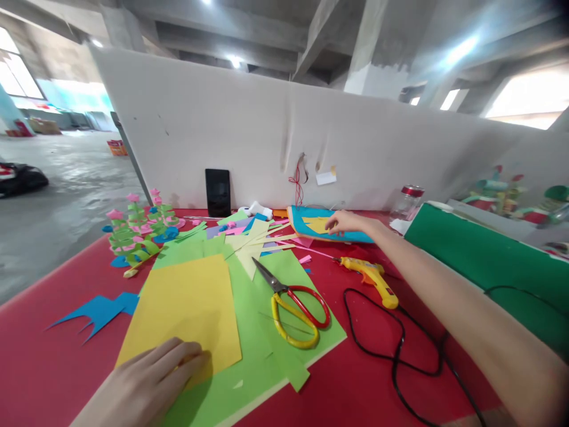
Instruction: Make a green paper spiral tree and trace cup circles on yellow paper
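Note:
My left hand (151, 379) lies over the lower edge of a yellow paper sheet (191, 308), fingers stretched out. That sheet rests on a larger green sheet (262, 356). Scissors (284, 296) with one red and one yellow handle lie on the green sheet, blades pointing up and left. At the far side, my right hand (342, 222) is stretched out over a blue sheet (355, 233), its fingers closed at the edge of a yellow paper piece (316, 225). Below my right forearm lies a yellow glue gun (371, 277) on the red tabletop.
A black cable (395, 359) loops at right. Blue cut paper (98, 314) and small paper decorations (140, 228) sit at left. A phone (218, 193) leans against the white panel (249, 130). A jar (406, 201) and a green board (484, 261) stand at right; paper scraps (249, 237) lie mid-table.

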`<state>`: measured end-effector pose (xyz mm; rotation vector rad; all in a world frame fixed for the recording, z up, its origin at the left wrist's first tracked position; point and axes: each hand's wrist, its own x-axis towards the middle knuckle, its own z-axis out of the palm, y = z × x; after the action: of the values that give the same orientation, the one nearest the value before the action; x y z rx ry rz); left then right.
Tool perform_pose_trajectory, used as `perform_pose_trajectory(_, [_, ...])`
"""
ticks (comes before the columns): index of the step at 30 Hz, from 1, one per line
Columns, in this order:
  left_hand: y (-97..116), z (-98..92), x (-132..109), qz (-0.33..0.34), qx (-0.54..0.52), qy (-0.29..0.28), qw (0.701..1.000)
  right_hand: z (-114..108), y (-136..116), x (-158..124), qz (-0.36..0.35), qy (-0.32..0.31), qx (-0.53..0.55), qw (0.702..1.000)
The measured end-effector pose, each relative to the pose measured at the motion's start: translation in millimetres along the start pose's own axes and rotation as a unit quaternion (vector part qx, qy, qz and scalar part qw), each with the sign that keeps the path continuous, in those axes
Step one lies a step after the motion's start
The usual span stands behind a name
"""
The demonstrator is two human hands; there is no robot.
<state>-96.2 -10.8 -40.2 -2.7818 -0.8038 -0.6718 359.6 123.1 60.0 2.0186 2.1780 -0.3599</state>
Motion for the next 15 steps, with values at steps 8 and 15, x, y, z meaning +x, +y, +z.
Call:
perform_pose_trajectory(8, [-1.7, -16.2, 11.6, 0.076, 0.023, -0.038, 0.996, 18.5, -81.4, -51.0, -0.018, 0.163, -0.019, 0.986])
perform_pose_trajectory(15, [8.8, -12.3, 12.6, 0.026, -0.041, -0.047, 0.998, 84.9, -165.7, -120.8, -0.054, 0.213, -0.007, 0.976])
